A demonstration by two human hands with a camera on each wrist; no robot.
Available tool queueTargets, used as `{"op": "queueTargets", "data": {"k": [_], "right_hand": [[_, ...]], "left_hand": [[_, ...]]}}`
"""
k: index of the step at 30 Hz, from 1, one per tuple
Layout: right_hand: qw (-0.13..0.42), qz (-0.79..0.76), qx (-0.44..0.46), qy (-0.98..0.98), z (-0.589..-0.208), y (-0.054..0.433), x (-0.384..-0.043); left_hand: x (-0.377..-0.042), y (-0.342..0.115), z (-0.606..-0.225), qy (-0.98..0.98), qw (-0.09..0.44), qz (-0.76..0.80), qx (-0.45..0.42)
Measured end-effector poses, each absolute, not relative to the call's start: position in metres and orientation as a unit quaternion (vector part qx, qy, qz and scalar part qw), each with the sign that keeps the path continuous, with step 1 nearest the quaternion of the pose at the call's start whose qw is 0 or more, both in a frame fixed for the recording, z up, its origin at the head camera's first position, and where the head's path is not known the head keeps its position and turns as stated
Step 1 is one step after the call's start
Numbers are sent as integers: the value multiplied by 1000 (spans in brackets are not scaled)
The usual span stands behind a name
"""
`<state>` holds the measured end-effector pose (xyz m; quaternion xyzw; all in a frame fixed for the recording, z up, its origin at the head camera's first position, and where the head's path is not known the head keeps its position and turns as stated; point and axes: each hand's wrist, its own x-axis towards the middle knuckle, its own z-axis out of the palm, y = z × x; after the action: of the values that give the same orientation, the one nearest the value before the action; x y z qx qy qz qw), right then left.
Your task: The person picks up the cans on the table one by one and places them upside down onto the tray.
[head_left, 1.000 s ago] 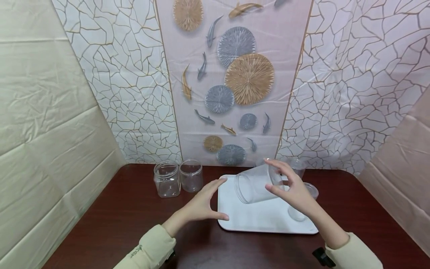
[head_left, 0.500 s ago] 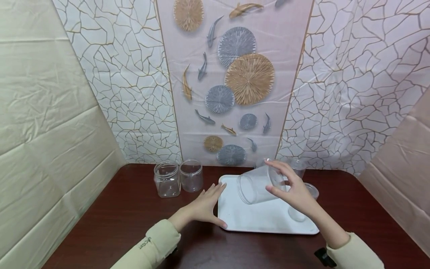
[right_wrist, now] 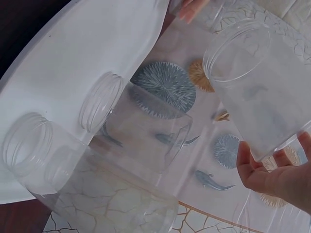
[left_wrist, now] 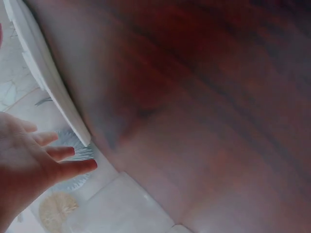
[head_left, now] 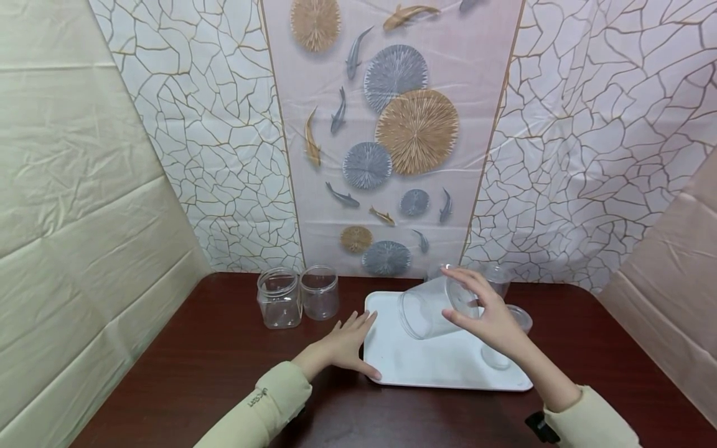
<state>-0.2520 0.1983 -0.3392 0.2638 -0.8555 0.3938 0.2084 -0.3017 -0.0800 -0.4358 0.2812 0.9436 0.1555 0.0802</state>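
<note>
My right hand (head_left: 493, 314) grips a clear plastic jar (head_left: 431, 311) near its base, thumb and fingers on opposite sides. The jar is tilted over the white tray (head_left: 403, 367), its threaded mouth facing left and down. In the right wrist view that jar (right_wrist: 262, 92) shows nothing inside. At the tray's left edge, my left hand (head_left: 344, 348) spreads its fingers, thumb by the near corner. The left wrist view shows this hand (left_wrist: 29, 160) with straight fingers beside the tray's side (left_wrist: 53, 82).
Clear jars stand mouth down on the tray's right part, one jar (right_wrist: 146, 131) beside another jar (right_wrist: 107, 189), partly behind my right hand. Left of the tray, a squarish clear jar (head_left: 280, 311) and a round clear jar (head_left: 319, 298) stand upright on the dark table (head_left: 224, 373).
My left hand has shifted from a raised, cupped pose to the tray's left edge, with its fingers spreading. The held jar has moved slightly right, still tilted in my right hand.
</note>
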Motion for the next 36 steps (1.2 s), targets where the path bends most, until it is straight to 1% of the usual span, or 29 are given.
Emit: {"op": "queueTargets", "data": {"k": [9,20,27,33,36], "right_hand": [[218,390,268,-854,-339,198,-252],[201,378,273,-862,-340,199,-254],[196,356,282,-869,-343,199,-260],[189,337,273,-881,-345,198,-266],[178,325,263,-891,-345,197,-268]], "left_hand": [[-307,-81,-443,946,81,149,275],[-308,-78,-444,952,91,113,271],[-308,-79,-447,950,105,117,269],[-307,-80,-447,950,107,123,268],[-307,-80,-445,949,118,126,264]]}}
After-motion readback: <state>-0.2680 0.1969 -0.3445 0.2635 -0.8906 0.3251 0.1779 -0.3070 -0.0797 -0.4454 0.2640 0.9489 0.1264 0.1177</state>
